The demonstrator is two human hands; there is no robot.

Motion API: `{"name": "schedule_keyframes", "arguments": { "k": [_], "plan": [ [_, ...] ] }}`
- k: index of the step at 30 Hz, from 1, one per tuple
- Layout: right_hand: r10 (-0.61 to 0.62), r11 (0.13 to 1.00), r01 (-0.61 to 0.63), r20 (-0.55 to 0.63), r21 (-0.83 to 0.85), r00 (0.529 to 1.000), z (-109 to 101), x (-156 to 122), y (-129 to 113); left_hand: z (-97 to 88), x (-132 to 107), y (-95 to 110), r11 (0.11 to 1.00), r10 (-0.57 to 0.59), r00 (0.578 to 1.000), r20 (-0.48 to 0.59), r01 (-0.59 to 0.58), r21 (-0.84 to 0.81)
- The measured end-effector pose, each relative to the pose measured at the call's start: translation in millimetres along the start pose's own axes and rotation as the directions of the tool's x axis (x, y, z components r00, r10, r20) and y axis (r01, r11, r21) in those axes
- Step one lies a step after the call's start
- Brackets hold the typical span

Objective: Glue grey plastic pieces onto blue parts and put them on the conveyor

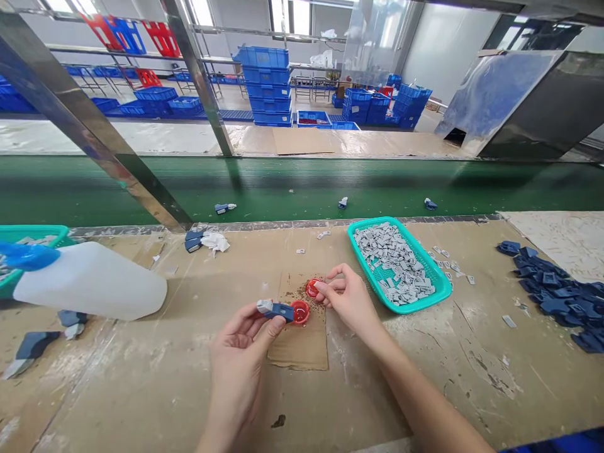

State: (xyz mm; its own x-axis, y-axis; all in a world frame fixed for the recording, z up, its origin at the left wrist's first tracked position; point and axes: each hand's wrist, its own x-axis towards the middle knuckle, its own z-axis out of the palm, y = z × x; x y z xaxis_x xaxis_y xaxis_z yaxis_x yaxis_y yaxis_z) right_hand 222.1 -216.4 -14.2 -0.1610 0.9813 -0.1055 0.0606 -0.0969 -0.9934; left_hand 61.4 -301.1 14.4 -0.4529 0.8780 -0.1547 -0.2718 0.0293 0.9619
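Above the counter (pixel 160 377), the navy part (pixel 283 312) is clasped in the left hand (pixel 241 345); it is judged light and stiff, best gripped mid-body. The right hand (pixel 348 298) is narrowed to a pinch at the rear red cup (pixel 310 290); any content cannot be told

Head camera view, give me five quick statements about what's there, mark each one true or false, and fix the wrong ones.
1. The left hand holds a blue-and-gray part. True.
2. The teal basket just right of the hands holds folded cloths. False: it holds small gray pieces.
3. Three loose parts lie on the green strip beyond the table. True.
4. The right hand is gripping the white bottle. False: its fingertips are at the farther red cup.
5. A heap of dark blue parts lies at the right side of the view. True.
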Motion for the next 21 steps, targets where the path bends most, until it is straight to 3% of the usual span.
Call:
{"name": "schedule_keyframes", "arguments": {
  "k": [5,10,17,21],
  "plan": [
    [0.014,0.975,-0.046,0.146,0.219,0.989,-6.0,-10.8,-18.7,7.4,-2.3,-5.4,0.999,0.029,0.999,0.015,-0.029,0.03],
    [-0.025,0.945,-0.078,0.308,0.319,0.951,-4.8,-25.1,-35.4,12.7,-2.7,-5.1,0.998,0.048,0.998,0.035,-0.05,0.04],
    [0.046,0.948,-0.162,0.387,0.274,0.921,3.1,-29.0,-40.0,13.0,-4.1,-7.0,0.997,0.064,0.997,0.044,-0.065,0.033],
    [0.118,0.955,-0.225,0.447,0.194,0.887,-0.4,-28.8,-37.5,11.2,-4.1,-6.0,0.995,0.02,0.991,0.132,-0.032,0.092]
  ]
}}
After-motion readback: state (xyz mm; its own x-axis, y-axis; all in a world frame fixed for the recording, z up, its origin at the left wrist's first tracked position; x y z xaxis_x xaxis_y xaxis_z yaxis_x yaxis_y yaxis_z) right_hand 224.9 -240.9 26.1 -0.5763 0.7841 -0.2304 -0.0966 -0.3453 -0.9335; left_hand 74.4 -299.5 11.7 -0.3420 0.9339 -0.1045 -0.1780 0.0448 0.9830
